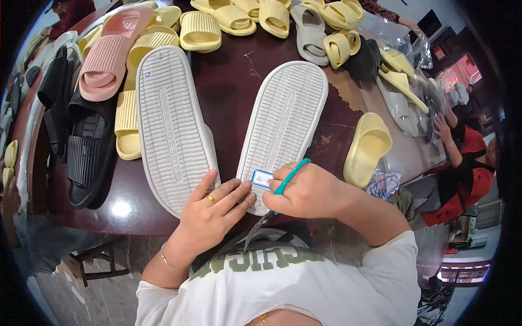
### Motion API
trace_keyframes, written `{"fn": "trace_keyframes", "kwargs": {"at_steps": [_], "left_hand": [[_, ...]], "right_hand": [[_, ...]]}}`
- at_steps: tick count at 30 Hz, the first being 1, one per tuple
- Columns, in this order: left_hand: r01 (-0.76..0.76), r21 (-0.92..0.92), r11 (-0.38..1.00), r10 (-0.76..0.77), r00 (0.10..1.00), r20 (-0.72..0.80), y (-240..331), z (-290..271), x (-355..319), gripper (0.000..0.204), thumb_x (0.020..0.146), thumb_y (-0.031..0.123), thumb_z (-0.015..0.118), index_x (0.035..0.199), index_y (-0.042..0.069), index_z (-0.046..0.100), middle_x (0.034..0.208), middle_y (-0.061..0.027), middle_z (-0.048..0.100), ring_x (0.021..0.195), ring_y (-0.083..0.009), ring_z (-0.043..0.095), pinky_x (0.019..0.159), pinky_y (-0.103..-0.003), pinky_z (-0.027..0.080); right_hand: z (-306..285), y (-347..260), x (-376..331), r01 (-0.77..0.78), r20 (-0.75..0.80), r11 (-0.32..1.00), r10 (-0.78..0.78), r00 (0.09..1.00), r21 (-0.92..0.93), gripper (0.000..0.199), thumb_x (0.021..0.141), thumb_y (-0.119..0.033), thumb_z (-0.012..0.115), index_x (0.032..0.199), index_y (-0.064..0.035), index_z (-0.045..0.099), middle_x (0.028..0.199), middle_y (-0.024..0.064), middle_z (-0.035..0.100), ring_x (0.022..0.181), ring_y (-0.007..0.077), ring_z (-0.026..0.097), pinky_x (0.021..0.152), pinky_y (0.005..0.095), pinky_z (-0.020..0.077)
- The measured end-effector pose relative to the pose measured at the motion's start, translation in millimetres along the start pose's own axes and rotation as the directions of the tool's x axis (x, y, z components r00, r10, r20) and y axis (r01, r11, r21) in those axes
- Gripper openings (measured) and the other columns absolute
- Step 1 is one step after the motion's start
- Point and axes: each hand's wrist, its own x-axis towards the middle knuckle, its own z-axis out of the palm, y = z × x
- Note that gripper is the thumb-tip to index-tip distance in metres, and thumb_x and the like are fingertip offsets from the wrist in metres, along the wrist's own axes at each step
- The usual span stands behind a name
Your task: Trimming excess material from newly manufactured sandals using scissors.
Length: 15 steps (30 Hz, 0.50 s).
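Two white slippers lie soles up side by side on the table, the left slipper (pixel 173 130) and the right slipper (pixel 285 114). A small white label with a blue border (pixel 261 178) sits on the right slipper's near end. My left hand (pixel 212 209) rests with fingers outstretched over the near ends of both slippers, its fingertips touching the right one beside the label. My right hand (pixel 304 191) is closed round scissors (pixel 292 175) with teal handles, blades pointing down toward me. Its fingertips press at the label's right edge, hiding that part.
Yellow slippers (pixel 201 31), a pink slipper (pixel 103 62) and black slippers (pixel 87 155) crowd the dark red table's left and far sides. A single yellow slipper (pixel 367 149) lies to the right. Beyond it, a person in red and black (pixel 462 163) handles bagged slippers.
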Motion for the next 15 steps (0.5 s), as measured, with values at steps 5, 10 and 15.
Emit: {"fn": "trace_keyframes", "kwargs": {"at_steps": [5,10,15], "left_hand": [[-0.002,-0.013,1.000,0.002,1.000,-0.008,-2,0,0,0.026,0.074,0.015,0.055,0.098,0.014,0.066,0.106,-0.0003,0.061,0.099,-0.0157,0.057,0.103,-0.045,0.028],[-0.006,-0.021,1.000,0.005,1.000,-0.020,-1,0,-1,0.024,0.073,0.014,0.056,0.096,0.014,0.066,0.105,0.0002,0.062,0.099,-0.0152,0.057,0.102,-0.045,0.029],[0.000,-0.024,1.000,-0.001,0.999,-0.038,-1,0,1,0.022,0.072,0.013,0.058,0.093,0.013,0.067,0.103,0.0000,0.062,0.097,-0.0151,0.058,0.102,-0.045,0.029]], "right_hand": [[5,1,1,0.063,-0.042,0.998,-0.064,0.997,-0.019,0.014,0.063,-0.013,0.058,0.073,-0.0072,0.050,0.065,0.0040,0.052,0.059,0.0201,0.054,0.048,0.0311,0.0445],[8,11,-1,-0.053,-0.086,0.972,0.075,0.993,0.229,0.024,0.060,-0.003,0.062,0.080,-0.0061,0.049,0.075,0.0084,0.055,0.064,0.0232,0.056,0.052,0.0313,0.0455],[12,22,-2,-0.265,-0.052,0.837,0.328,0.943,0.479,0.036,0.060,0.009,0.061,0.089,-0.0050,0.045,0.083,0.0105,0.056,0.068,0.0233,0.057,0.056,0.0297,0.0463]]}}
